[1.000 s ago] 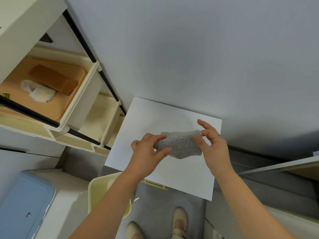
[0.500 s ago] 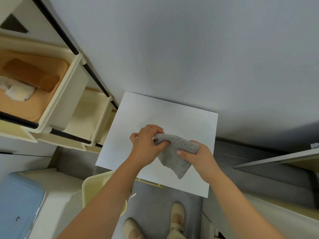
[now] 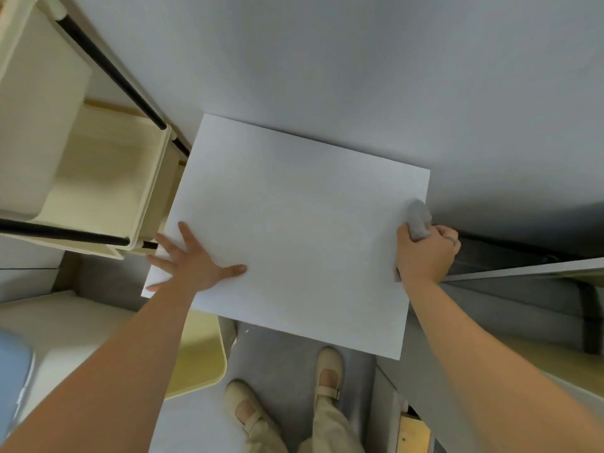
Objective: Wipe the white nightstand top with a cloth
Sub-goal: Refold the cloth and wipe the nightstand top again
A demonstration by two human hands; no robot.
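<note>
Cloth (image 3: 417, 221) grey, bunched under right hand (image 3: 423, 256), at nightstand top (image 3: 294, 223) edge.

nightstand top (image 3: 294, 223) bare between hands (middle).

No legible text, label, brand, number or sign appears anywhere in the view; the white nightstand top (image 3: 294, 223) and every surface around it are unmarked.

Bare forearms (image 3: 114, 371), thin ring (image 3: 452, 238) on the right hand (image 3: 425, 253), beige trousers (image 3: 330, 426), cream strapped shoes (image 3: 328, 371)
</note>
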